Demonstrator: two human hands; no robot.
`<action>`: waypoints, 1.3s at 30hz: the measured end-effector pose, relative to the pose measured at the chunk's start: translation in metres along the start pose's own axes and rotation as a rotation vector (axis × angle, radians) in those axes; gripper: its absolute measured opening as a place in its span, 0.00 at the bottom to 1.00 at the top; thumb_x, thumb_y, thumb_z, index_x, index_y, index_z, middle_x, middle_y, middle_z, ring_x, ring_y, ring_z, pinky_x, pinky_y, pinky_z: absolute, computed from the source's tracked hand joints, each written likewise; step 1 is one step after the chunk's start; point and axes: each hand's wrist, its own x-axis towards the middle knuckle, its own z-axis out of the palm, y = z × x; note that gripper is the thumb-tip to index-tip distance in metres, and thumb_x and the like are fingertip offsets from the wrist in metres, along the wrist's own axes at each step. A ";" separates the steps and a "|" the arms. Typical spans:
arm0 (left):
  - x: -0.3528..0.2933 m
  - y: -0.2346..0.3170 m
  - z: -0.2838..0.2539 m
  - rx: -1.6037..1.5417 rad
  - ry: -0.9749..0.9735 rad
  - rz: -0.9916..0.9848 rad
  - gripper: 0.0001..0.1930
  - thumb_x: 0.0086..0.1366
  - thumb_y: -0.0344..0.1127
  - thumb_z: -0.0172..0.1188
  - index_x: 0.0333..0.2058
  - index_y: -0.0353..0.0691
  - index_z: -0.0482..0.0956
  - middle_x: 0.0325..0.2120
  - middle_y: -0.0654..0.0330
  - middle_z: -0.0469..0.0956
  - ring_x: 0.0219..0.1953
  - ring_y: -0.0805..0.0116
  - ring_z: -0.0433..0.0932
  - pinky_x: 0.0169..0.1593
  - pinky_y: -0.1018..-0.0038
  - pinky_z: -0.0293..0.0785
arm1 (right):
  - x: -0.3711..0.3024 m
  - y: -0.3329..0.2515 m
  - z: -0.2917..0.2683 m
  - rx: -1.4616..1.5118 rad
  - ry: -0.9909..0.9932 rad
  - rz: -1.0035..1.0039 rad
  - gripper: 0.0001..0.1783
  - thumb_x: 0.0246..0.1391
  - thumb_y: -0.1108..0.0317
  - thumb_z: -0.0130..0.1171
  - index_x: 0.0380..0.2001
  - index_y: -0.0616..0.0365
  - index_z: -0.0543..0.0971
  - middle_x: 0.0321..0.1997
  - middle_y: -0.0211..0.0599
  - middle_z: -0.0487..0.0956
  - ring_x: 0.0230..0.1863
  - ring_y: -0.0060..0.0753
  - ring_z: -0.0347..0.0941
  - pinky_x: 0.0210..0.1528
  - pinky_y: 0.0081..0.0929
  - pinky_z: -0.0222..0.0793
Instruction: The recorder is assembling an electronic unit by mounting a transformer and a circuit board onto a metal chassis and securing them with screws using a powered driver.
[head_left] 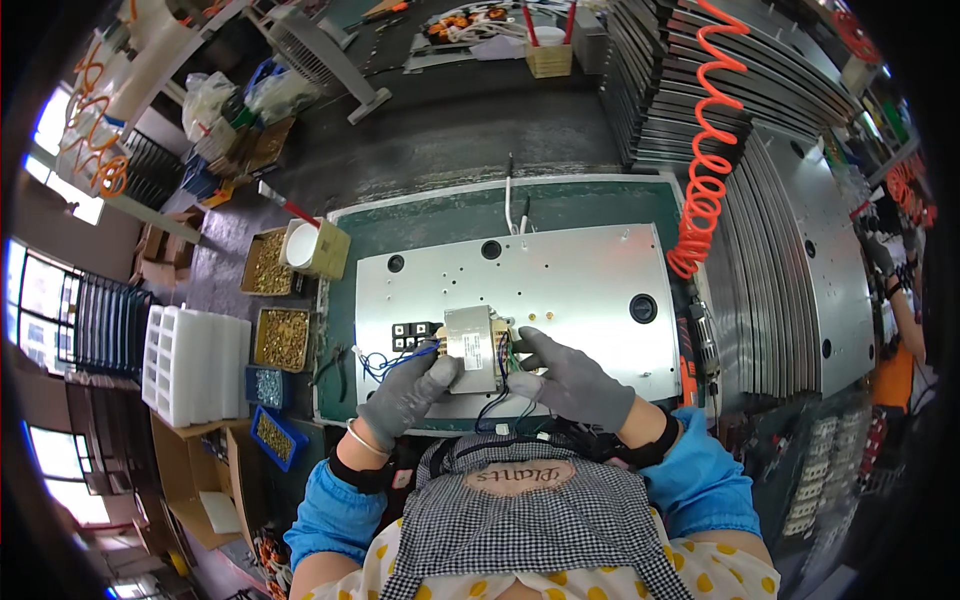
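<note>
A boxy metal transformer (468, 350) with a pale label and wires at both ends is held over a silver sheet-metal panel (590, 290). Gripping its left end is my gloved left hand (408, 392), thumb against the casing. My gloved right hand (572, 380) closes on the right end, fingers among the wires there. Blue wires (375, 362) trail out past the left hand, and darker leads hang down between the hands. A black block of square terminals or switches (410, 335) sits on the panel beside the left hand. Whether the transformer's underside touches the panel is hidden.
A coiled orange air hose (705, 190) hangs at the right, near a power screwdriver (686, 360). Stacked metal panels (770, 270) stand beyond. To the left are bins of small fasteners (283, 338), pliers (330, 370) and white foam (195, 365). A co-worker's arm (905, 310) shows far right.
</note>
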 end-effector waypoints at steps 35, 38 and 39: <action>0.023 -0.038 -0.018 -0.572 -0.299 -0.087 0.35 0.58 0.50 0.66 0.57 0.33 0.68 0.50 0.53 0.74 0.50 0.66 0.74 0.53 0.73 0.73 | 0.048 0.008 -0.023 0.531 -0.347 0.501 0.35 0.49 0.58 0.63 0.56 0.70 0.68 0.50 0.48 0.77 0.53 0.35 0.71 0.56 0.30 0.66; 0.023 -0.034 -0.022 -0.566 -0.253 -0.024 0.31 0.58 0.49 0.66 0.54 0.34 0.72 0.47 0.54 0.77 0.47 0.68 0.76 0.50 0.74 0.74 | 0.047 0.016 -0.025 0.540 -0.365 0.494 0.38 0.46 0.60 0.64 0.58 0.71 0.67 0.51 0.49 0.76 0.53 0.37 0.72 0.56 0.31 0.66; 0.022 -0.031 -0.023 -0.553 -0.233 0.000 0.29 0.58 0.49 0.66 0.53 0.35 0.74 0.44 0.55 0.78 0.45 0.68 0.77 0.48 0.75 0.76 | 0.046 0.018 -0.025 0.552 -0.356 0.492 0.39 0.45 0.61 0.65 0.58 0.71 0.67 0.52 0.50 0.77 0.53 0.37 0.72 0.57 0.32 0.66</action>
